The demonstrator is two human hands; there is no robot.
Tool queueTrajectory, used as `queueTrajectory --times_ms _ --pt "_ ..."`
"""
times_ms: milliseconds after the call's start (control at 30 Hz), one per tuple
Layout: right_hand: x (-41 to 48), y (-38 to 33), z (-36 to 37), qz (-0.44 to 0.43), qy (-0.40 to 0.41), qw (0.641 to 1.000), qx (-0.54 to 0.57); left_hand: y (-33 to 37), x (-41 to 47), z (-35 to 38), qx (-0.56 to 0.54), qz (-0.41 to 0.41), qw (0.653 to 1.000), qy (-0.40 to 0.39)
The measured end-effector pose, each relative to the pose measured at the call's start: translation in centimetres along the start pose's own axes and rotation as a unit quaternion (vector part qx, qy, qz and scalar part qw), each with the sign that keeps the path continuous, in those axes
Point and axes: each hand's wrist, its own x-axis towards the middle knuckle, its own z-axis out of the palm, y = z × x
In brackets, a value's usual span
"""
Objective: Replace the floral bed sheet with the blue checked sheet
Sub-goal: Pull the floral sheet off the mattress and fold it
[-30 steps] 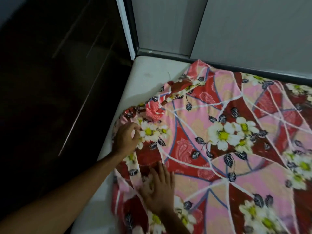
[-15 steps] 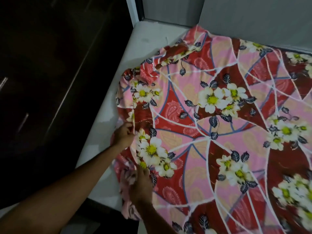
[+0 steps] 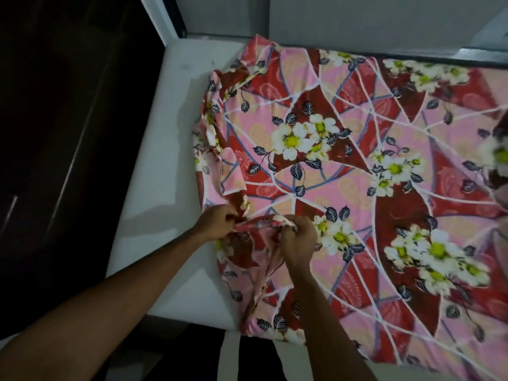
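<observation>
Floral sheet (image 3: pixel 343 188) on mattress (image 3: pixel 170 149), wall (image 3: pixel 357 17) behind.

2 bare forearms (image 3: pixel 123 295); bare left hand (image 3: pixel 217 222), bare right hand (image 3: pixel 298 240).

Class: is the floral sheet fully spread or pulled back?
Pulled back: the sheet leaves mattress bare at left; left hand and right hand bunch its edge.

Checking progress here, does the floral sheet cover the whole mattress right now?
No, the floral sheet is bunched inward, leaving the white mattress bare along one side.
</observation>
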Motion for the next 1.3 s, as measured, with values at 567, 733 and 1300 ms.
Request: queueTrajectory --times_ms 567,733,1300 --pt "-11.0 5.2 9.0 0.021 -0.229 0.926 -0.3 -6.1 -0.6 -0.2 -0.173 -0.193 0.954 0.148" --pt "-11.3 5.3 8.8 -0.047 -0.285 0.937 -0.196 -5.0 0.2 1.7 -0.202 -0.218 0.941 0.163" --pt "-5.3 0.7 9.5 0.015 -0.506 0.836 -0.21 -6.9 -9.1 5.4 -0.04 -0.277 0.948 0.148"
